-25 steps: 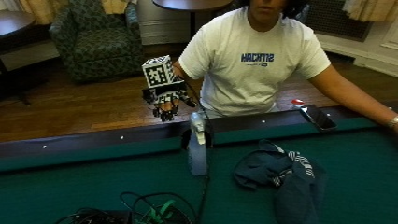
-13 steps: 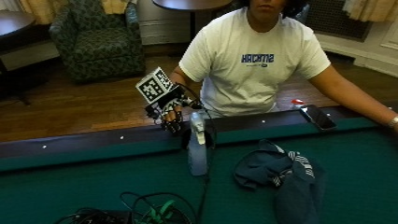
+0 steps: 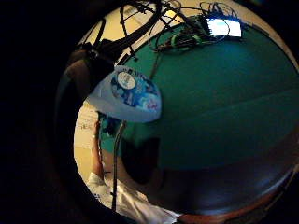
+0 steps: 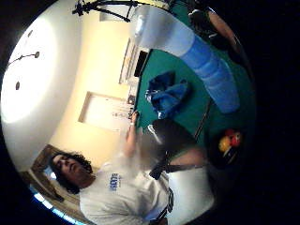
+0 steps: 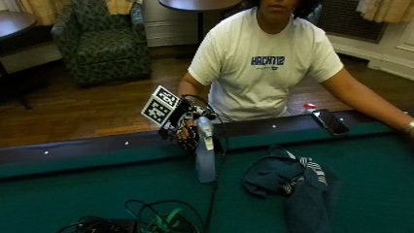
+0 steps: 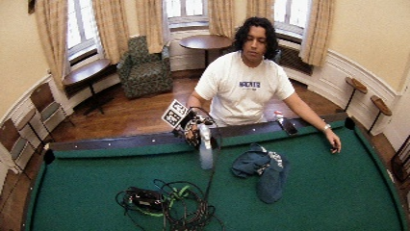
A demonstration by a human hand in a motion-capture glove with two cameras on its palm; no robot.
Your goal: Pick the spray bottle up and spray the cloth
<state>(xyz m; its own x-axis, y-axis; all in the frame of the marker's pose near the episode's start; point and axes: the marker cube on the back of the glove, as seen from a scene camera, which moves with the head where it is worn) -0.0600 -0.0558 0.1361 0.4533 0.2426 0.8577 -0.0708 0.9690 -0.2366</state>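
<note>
Outside view first: a person in a white printed T-shirt [image 5: 265,68] is standing at the far rail of a green felt billiard table [image 5: 97,194], and the black-gloved right hand [image 5: 187,136] is sitting just beside the head of a tall, pale translucent plastic spray bottle [image 5: 206,155]. The bottle is standing upright on the felt, close to the dark wooden rail [image 5: 84,150]. The gloved fingers are reaching toward the bottle's white trigger head, but I cannot tell from here whether they are curling round it or only touching it. A dark blue crumpled cloth with a striped edge [image 5: 294,182] is lying on the felt near the bottle, on the side of the person's bare arm and apart from it. A black phone [image 5: 330,122] is resting on the rail further along that side. A tangle of black and green cables [image 5: 142,223] is lying on the felt at the near edge.

In the thumb-side palm view the bottle [image 4: 187,47] is filling much of the picture, with the cloth [image 4: 166,96] lying on the felt beyond it. The little-finger-side view is showing the bottle's blue label [image 3: 128,91] over the green felt.
</note>
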